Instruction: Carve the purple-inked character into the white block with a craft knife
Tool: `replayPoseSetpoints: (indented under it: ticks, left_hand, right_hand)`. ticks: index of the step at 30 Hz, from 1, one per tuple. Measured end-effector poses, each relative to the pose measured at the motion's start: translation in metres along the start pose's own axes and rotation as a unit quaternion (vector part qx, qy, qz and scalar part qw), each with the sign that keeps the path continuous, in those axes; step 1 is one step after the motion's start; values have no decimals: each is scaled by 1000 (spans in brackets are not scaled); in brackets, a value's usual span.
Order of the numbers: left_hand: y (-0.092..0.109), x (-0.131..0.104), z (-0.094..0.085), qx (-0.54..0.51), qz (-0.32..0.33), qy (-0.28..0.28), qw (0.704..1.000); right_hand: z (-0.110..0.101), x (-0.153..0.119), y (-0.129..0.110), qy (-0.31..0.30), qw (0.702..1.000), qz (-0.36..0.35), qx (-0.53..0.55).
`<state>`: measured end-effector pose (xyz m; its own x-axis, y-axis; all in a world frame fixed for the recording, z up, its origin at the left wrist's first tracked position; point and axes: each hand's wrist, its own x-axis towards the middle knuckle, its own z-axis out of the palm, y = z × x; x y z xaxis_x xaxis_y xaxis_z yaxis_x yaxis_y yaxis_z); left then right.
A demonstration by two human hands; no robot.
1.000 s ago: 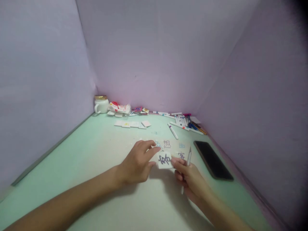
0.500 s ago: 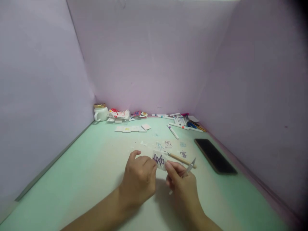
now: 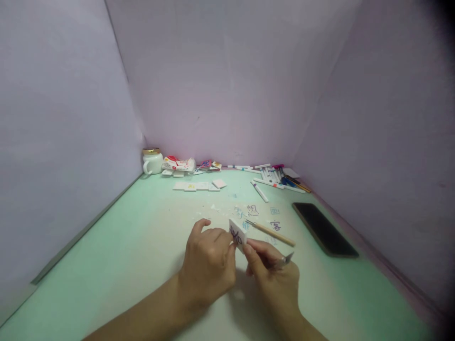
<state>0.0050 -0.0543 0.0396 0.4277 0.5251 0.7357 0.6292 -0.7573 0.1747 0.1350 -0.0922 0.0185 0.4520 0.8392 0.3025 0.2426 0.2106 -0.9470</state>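
Between my two hands a thin white square carving block with a purple character on its face stands tilted on edge. My left hand pinches its left side between thumb and curled fingers, its little finger raised. My right hand grips the right lower edge with thumb and fingertips. A craft knife is also tucked in my right hand, its blade pointing up and right, most of its handle hidden. Just beyond the block lies a wooden-handled carving gouge. Characters in purple and blue mark the tabletop around it.
A black phone lies to the right. Several markers are heaped at the back right. White blocks form a row at the back, before a plastic packet and a white lidded mug. White scraps dot the table.
The block has turned from facing me to a steeper, more edge-on angle between my fingers. My right hand and the knife have rotated slightly, and the view has shifted a little.
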Motion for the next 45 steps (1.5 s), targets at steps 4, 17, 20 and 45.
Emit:
replayPoseSetpoints:
  ticks: [4,17,20,45]
  left_hand:
    - [1,-2,0,45,10,10,999]
    - [-5,6,-4,-12,-70,-35,997]
    - [-11,12,-11,-38,-120,-42,991]
    - [-9,4,-13,-293,-363,-110,878]
  right_hand:
    - [2,-5,10,-11,997,-68,-25]
    - [4,-2,3,-17,995,91,26]
    - [3,4,1,-49,976,194,89]
    - [1,8,1,-71,896,354,258]
